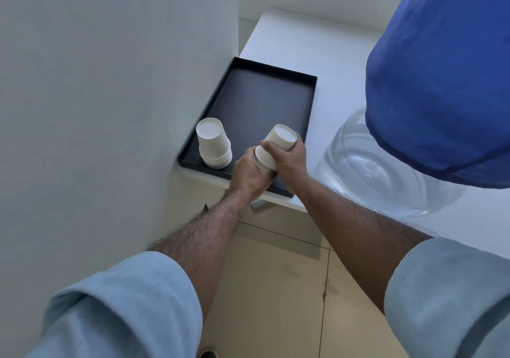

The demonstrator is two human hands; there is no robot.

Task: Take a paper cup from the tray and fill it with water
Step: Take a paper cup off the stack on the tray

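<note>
A black tray [265, 101] lies on a white counter against the wall. A stack of white paper cups [214, 143] stands upside down in its near left corner. Over the tray's near edge, both hands hold a second, tilted stack of cups. My right hand [289, 161] wraps around the top paper cup [281, 137], whose base points up and away. My left hand [248, 174] grips the lower cups [263, 161] of that stack. The two parts are still nested together.
A large clear water bottle [380, 170] with a blue cloth cover [441, 81] stands at the right, close to my right arm. A white wall [110, 95] runs along the left. The white counter [317, 48] extends behind the tray. Beige floor tiles [276, 288] lie below.
</note>
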